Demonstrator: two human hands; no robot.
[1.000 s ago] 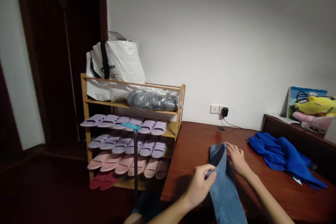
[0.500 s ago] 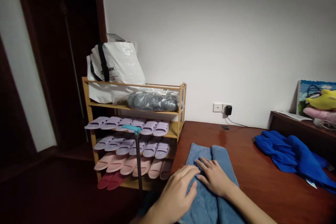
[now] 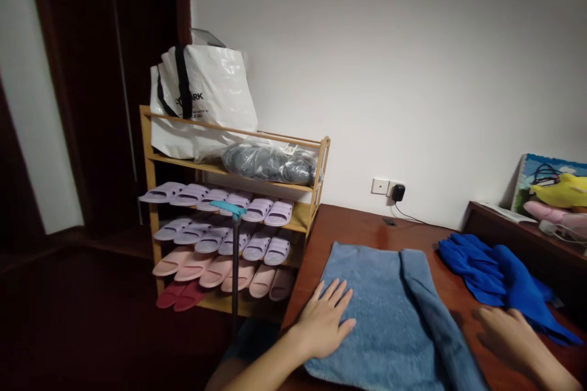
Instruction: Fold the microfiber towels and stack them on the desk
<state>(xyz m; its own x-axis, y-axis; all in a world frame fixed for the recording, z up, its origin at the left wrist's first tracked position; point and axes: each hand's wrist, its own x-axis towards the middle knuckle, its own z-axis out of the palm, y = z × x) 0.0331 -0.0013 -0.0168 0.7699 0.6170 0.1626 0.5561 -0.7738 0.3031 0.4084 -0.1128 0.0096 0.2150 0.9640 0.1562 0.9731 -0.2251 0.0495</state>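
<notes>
Blue-grey towel lies on the table, its long axis appearing to run from 6 to 12 o'clock, with a folded strip along its 3 o'clock side slanting toward 11. At the towel's 9 o'clock, the left hand rests flat with fingers spread; toward 4, the right hand is off the towel, curled and blurred, and I cannot tell whether it grips anything. At 10 o'clock, a wooden rack carries a white bag, contents hidden, and a clear plastic bag with grey bundles inside
</notes>
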